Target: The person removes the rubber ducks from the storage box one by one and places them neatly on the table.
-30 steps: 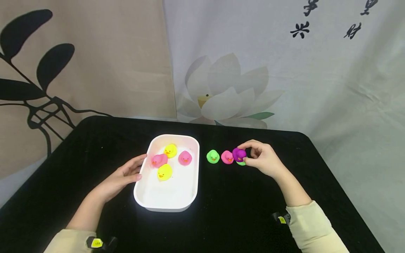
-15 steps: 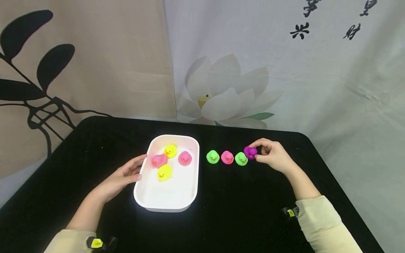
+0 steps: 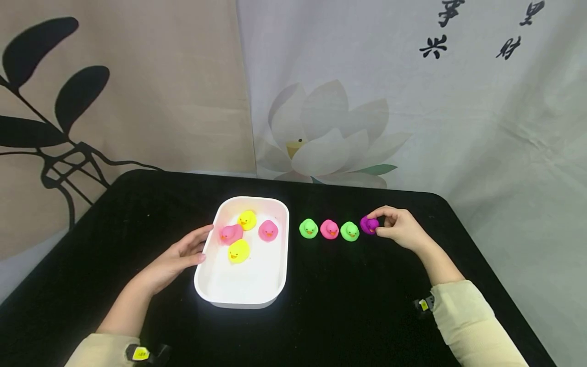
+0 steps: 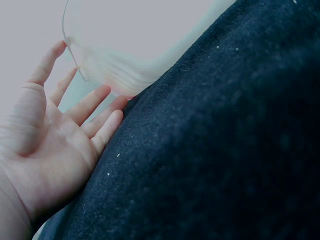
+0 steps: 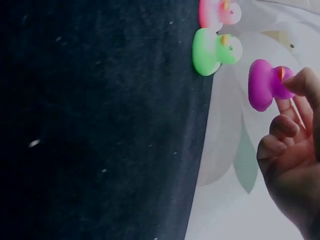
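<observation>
nearest me on the head feed are the pale left sleeve (image 3: 98, 351) and right sleeve (image 3: 472, 321), a dark strap (image 3: 142, 352) with a yellow tag at the left cuff. past them, on the black table (image 3: 330, 311), i see the white tray (image 3: 243, 285). i have the left hand (image 3: 180, 252) at its left side, fingers relaxed and nearly straight, tips touching the tray without wrapping round it. inside, a front yellow duck (image 3: 239, 251) lies nearest, then a left pink duck (image 3: 231, 234) and a right pink duck (image 3: 268, 231), then a back yellow duck (image 3: 247, 220). right of the tray i count a row: a first green duck (image 3: 309, 228), a middle pink duck (image 3: 329, 229) and a second green duck (image 3: 350, 231). at the row's right end i have the right hand (image 3: 398, 229) pinching the purple duck (image 3: 368, 226) between thumb and fingers; i can't tell whether its base touches the table. behind everything hangs a pale cloth (image 3: 481, 127) with a lotus (image 3: 327, 142) and dark leaves (image 3: 81, 97).
</observation>
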Tool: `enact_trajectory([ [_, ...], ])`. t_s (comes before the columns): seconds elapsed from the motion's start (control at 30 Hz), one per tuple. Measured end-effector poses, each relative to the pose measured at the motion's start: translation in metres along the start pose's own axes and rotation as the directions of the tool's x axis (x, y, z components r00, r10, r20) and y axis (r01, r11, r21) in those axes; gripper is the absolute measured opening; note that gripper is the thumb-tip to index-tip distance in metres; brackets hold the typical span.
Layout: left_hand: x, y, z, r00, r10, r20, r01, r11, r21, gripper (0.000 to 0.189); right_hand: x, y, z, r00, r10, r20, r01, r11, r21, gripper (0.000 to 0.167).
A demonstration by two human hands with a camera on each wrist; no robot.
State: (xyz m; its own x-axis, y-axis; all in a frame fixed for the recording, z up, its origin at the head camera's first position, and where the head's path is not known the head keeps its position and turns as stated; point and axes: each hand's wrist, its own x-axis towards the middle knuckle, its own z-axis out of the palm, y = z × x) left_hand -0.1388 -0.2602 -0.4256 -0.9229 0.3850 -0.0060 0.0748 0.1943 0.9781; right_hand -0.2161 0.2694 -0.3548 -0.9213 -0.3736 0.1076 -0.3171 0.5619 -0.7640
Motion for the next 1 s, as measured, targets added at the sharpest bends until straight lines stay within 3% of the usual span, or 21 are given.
enact_trajectory([
  [0.27, 0.000, 0.001, 0.000, 1.000, -0.001, -0.005, 0.001, 1.000, 0.001, 0.069, 0.002, 0.020, 0.003, 1.000, 0.025, 0.010, -0.025, 1.000, 0.014, 0.030],
  [1.0, 0.001, 0.001, 0.001, 1.000, 0.004, 0.000, -0.004, 1.000, -0.007, 0.068, -0.001, 0.039, 0.015, 0.992, 0.116, 0.046, -0.117, 0.993, 0.009, 0.032],
])
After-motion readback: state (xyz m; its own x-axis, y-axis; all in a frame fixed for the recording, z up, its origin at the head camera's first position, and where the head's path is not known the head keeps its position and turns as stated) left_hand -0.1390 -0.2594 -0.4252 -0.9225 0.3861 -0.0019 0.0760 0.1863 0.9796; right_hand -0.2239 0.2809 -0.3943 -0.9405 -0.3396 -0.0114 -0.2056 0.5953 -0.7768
